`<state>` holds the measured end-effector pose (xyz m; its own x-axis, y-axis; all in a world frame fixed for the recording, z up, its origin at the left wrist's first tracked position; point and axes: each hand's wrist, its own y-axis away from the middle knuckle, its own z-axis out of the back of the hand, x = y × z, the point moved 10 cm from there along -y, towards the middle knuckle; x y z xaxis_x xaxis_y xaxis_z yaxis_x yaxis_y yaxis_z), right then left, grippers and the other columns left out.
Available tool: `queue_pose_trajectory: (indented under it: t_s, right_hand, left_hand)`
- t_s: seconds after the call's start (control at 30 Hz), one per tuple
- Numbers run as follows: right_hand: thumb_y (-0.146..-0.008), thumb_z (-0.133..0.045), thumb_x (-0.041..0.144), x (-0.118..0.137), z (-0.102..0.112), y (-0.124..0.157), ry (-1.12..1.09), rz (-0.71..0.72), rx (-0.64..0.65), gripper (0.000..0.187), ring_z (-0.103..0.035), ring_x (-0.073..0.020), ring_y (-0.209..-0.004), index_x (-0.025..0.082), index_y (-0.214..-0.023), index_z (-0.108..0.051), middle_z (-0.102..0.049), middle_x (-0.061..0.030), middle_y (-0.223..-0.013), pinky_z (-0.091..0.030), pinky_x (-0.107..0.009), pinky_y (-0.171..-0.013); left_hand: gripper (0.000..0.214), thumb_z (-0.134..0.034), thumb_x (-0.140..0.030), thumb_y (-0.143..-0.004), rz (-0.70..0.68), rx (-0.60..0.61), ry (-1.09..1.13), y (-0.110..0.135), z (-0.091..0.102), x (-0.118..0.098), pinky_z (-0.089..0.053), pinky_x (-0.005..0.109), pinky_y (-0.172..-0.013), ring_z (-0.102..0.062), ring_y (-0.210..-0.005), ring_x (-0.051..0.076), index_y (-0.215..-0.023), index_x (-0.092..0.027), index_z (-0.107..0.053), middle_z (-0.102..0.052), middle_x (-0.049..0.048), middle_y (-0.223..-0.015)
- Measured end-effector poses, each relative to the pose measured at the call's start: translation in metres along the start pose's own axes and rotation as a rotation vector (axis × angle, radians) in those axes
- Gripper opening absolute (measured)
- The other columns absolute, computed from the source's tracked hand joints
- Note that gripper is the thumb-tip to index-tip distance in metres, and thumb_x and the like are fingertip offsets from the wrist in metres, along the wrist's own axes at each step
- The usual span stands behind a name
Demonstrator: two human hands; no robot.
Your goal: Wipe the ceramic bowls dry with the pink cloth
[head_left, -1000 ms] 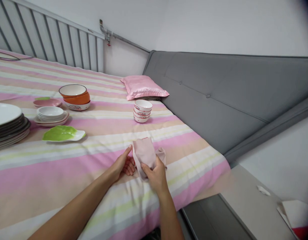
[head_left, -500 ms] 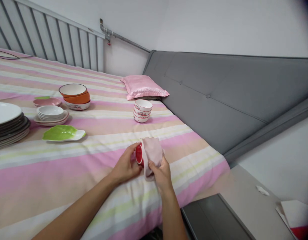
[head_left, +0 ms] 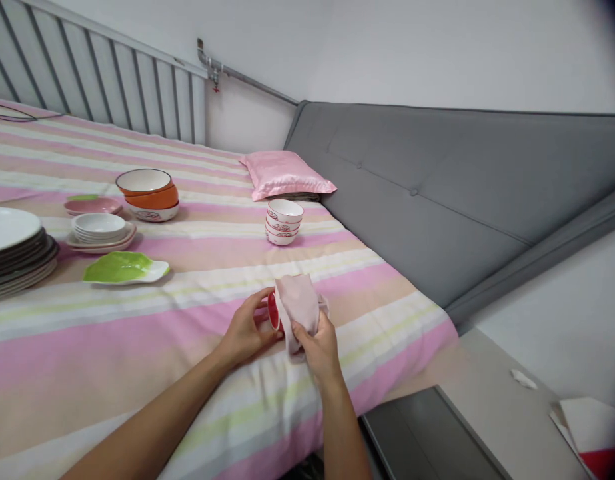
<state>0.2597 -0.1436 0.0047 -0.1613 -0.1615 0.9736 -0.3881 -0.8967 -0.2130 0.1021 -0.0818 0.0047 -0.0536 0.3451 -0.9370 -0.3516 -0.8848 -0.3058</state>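
My left hand (head_left: 244, 331) grips a small bowl (head_left: 273, 311) with a red inside and white rim, tipped on its side just above the striped bedspread (head_left: 137, 320). A pale pink cloth (head_left: 298, 308) is draped over the bowl's far side. My right hand (head_left: 321, 347) is closed on that cloth and presses it against the bowl. Most of the bowl is hidden by the cloth and my fingers.
Beyond my hands stands a stack of small patterned bowls (head_left: 284, 222). To the left lie a green leaf-shaped dish (head_left: 124, 268), stacked white saucers (head_left: 98, 230), orange and white bowls (head_left: 148, 193) and a pile of large plates (head_left: 14, 250). A pink pillow (head_left: 283, 173) rests by the grey headboard (head_left: 437, 193).
A second ago the cloth hid the bowl and my left hand lay open beside it. Now my left hand grips the bowl and its red inside shows; the cloth has shifted slightly.
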Motion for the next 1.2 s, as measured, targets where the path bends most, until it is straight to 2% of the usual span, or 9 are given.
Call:
queue_pose_trajectory:
  t_s: [0.13,0.23,0.4,0.57,0.8,0.87,0.97,1.07,1.2]
  right_hand:
    - [-0.071,-0.066,0.029,0.004,-0.004,0.001,0.084,-0.024,0.025,0.038,-0.063,-0.0182,-0.081,0.016,-0.106,-0.06,-0.069,-0.005,-0.093,-0.05,-0.027,-0.072]
    - [-0.07,-0.066,0.028,0.008,-0.005,0.001,0.143,-0.008,0.019,0.036,-0.062,-0.0182,-0.082,0.015,-0.104,-0.06,-0.068,-0.0051,-0.092,-0.049,-0.027,-0.074]
    - [-0.071,-0.065,0.028,0.011,-0.006,0.001,0.185,-0.001,0.016,0.034,-0.061,-0.0185,-0.082,0.015,-0.102,-0.06,-0.067,-0.0049,-0.091,-0.048,-0.027,-0.074]
    - [-0.071,-0.063,0.027,0.012,-0.007,0.002,0.202,-0.005,0.014,0.03,-0.061,-0.0184,-0.079,0.016,-0.099,-0.059,-0.066,-0.0042,-0.088,-0.047,-0.027,-0.071]
    - [-0.072,-0.063,0.028,0.012,-0.01,0.004,0.235,-0.018,0.021,0.026,-0.061,-0.0191,-0.08,0.017,-0.095,-0.058,-0.066,-0.0041,-0.086,-0.046,-0.027,-0.071]
    - [-0.071,-0.063,0.028,0.012,-0.011,0.004,0.25,-0.018,0.022,0.025,-0.06,-0.0187,-0.078,0.016,-0.093,-0.057,-0.065,-0.0034,-0.083,-0.046,-0.027,-0.069]
    - [-0.071,-0.063,0.029,0.013,-0.014,0.004,0.276,-0.015,0.034,0.026,-0.06,-0.019,-0.076,0.016,-0.092,-0.058,-0.065,-0.0035,-0.082,-0.046,-0.027,-0.068]
    - [-0.069,-0.063,0.027,0.015,-0.019,0.006,0.303,-0.013,0.046,0.028,-0.061,-0.02,-0.079,0.016,-0.095,-0.059,-0.066,-0.0048,-0.086,-0.047,-0.029,-0.071]
    - [-0.069,-0.063,0.024,0.018,-0.025,0.008,0.335,0.003,0.069,0.03,-0.061,-0.0203,-0.078,0.015,-0.098,-0.061,-0.067,-0.0057,-0.086,-0.047,-0.03,-0.071]
  left_hand:
    - [0.079,-0.08,-0.018,-0.058,0.183,0.038,0.269,0.002,-0.008,0.011,-0.052,0.043,-0.089,-0.06,-0.107,0.027,-0.127,-0.023,-0.043,-0.054,0.0114,-0.123]
    - [0.085,-0.084,-0.024,-0.055,0.247,0.048,0.385,0.003,-0.01,0.017,-0.055,0.042,-0.083,-0.063,-0.098,0.026,-0.129,-0.023,-0.041,-0.053,0.013,-0.124]
    - [0.083,-0.083,-0.028,-0.056,0.311,0.054,0.427,0.003,-0.009,0.021,-0.055,0.038,-0.077,-0.065,-0.087,0.022,-0.128,-0.019,-0.042,-0.062,0.0099,-0.103]
    - [0.073,-0.08,-0.03,-0.06,0.41,0.063,0.514,0.006,-0.015,0.022,-0.053,0.036,-0.076,-0.067,-0.079,0.021,-0.123,-0.017,-0.045,-0.066,0.0086,-0.099]
    - [0.055,-0.073,-0.036,-0.069,0.493,0.02,0.488,0.009,-0.012,0.028,-0.047,0.022,-0.059,-0.062,-0.061,0.012,-0.115,-0.013,-0.053,-0.066,0.0025,-0.075]
    - [0.047,-0.072,-0.037,-0.07,0.511,0.015,0.478,0.008,-0.011,0.03,-0.045,0.02,-0.055,-0.059,-0.056,0.01,-0.108,-0.014,-0.057,-0.064,0.0007,-0.07]
    - [0.034,-0.066,-0.044,-0.072,0.553,0.028,0.473,0.008,-0.013,0.035,-0.043,0.02,-0.051,-0.055,-0.05,0.01,-0.086,-0.013,-0.062,-0.062,0.0013,-0.064]
    - [0.039,-0.057,-0.051,-0.075,0.614,0.042,0.472,0.009,-0.015,0.042,-0.043,0.021,-0.048,-0.053,-0.047,0.01,-0.07,-0.013,-0.061,-0.061,0.0029,-0.058]
    - [0.043,-0.049,-0.055,-0.077,0.679,0.052,0.477,0.01,-0.014,0.049,-0.045,0.022,-0.047,-0.054,-0.044,0.011,-0.065,-0.014,-0.06,-0.06,0.0031,-0.055]
